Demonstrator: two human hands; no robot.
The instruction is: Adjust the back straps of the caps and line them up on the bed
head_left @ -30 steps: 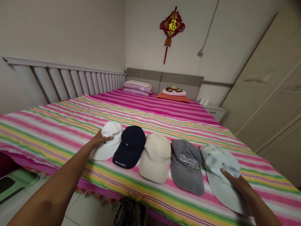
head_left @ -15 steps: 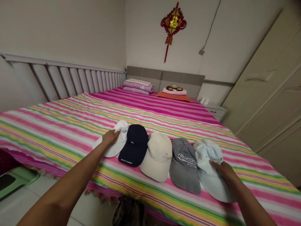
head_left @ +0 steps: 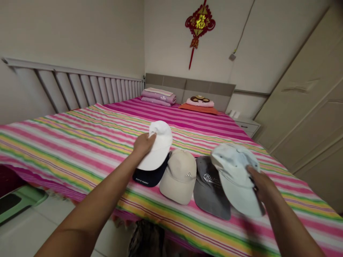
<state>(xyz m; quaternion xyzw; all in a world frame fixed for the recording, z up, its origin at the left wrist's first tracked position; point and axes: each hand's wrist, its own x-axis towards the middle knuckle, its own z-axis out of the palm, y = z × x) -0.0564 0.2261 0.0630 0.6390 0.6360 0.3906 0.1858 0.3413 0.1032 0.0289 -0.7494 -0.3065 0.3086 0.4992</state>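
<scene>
My left hand (head_left: 144, 144) grips a white cap (head_left: 160, 142) by its side and holds it over a navy cap (head_left: 148, 177), of which mainly the brim shows. In my right hand (head_left: 259, 182) is a pale blue cap (head_left: 235, 167), raised off the bed and tilted, partly covering a grey cap (head_left: 210, 192) with white lettering. Between these, a cream cap (head_left: 179, 176) with a small logo lies brim toward me on the striped bedspread, touched by neither hand.
The bed's striped cover (head_left: 80, 142) spreads around the caps. Folded purple bedding (head_left: 158, 98) and a pink and orange stack (head_left: 199, 104) lie near the headboard (head_left: 209, 91). A nightstand (head_left: 246, 125) stands right of the bed, a green stool (head_left: 24, 201) at lower left.
The white cap has been lifted and carried right, from beside the navy cap to above it. The pale blue cap has come up off the bed and slightly left, over the grey cap's edge.
</scene>
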